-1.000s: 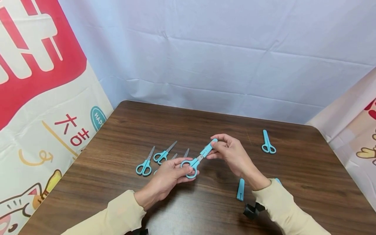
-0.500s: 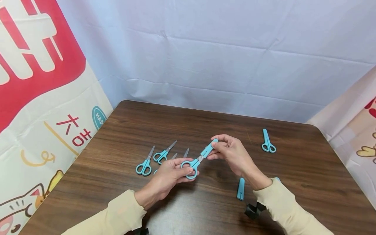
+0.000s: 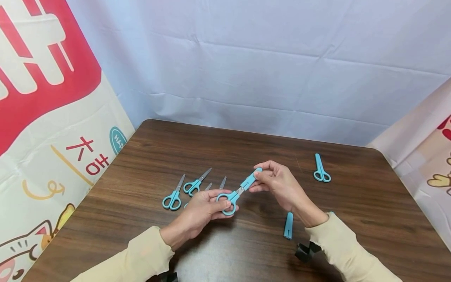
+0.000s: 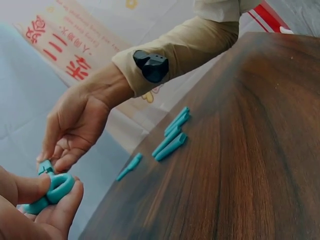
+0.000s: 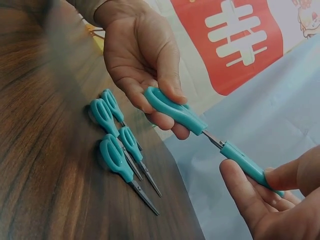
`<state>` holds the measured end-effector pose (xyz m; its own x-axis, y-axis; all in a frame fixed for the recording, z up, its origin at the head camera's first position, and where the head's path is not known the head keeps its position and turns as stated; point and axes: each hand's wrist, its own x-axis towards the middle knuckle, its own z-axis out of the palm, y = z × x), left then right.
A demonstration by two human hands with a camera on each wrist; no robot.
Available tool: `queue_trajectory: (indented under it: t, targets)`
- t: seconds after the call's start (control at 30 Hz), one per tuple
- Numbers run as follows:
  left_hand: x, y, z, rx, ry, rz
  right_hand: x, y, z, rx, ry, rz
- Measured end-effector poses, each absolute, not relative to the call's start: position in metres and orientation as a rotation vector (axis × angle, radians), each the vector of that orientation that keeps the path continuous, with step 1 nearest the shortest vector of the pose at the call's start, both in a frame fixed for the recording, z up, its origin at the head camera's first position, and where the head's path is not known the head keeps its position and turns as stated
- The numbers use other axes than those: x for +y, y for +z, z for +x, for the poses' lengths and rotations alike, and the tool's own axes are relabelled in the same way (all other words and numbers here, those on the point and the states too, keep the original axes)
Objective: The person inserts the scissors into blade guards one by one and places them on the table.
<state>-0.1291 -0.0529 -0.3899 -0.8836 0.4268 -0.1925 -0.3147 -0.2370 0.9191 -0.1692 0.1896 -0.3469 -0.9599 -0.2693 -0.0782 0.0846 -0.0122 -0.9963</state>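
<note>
My left hand holds a pair of light-blue scissors by the handles, thumb on top. Their blades point up and to the right, above the table. A matching blade cover is pinched at its far end by my right hand. In the right wrist view the cover sits over the blade tips, while a short length of bare metal shows between it and the handles.
Several uncovered scissors lie on the brown table, partly behind my left hand. Covered scissors lie at the far right. A loose blade cover is below my right wrist; the left wrist view shows several loose covers.
</note>
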Motion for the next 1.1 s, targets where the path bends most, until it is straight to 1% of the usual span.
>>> queue_trajectory:
  t: [0.43, 0.7, 1.1]
  targets:
    - [-0.056, -0.390, -0.132, 1.590, 2.130, 0.131, 0.188, -0.352, -0.171, 1.996, -2.070, -0.166]
    - [-0.055, -0.391, -0.135, 1.631, 2.129, 0.135, 0.182, -0.364, -0.168, 1.959, -2.068, -0.184]
    - [-0.056, -0.394, -0.136, 1.541, 2.153, 0.100, 0.176, -0.365, -0.168, 1.961, -2.073, -0.213]
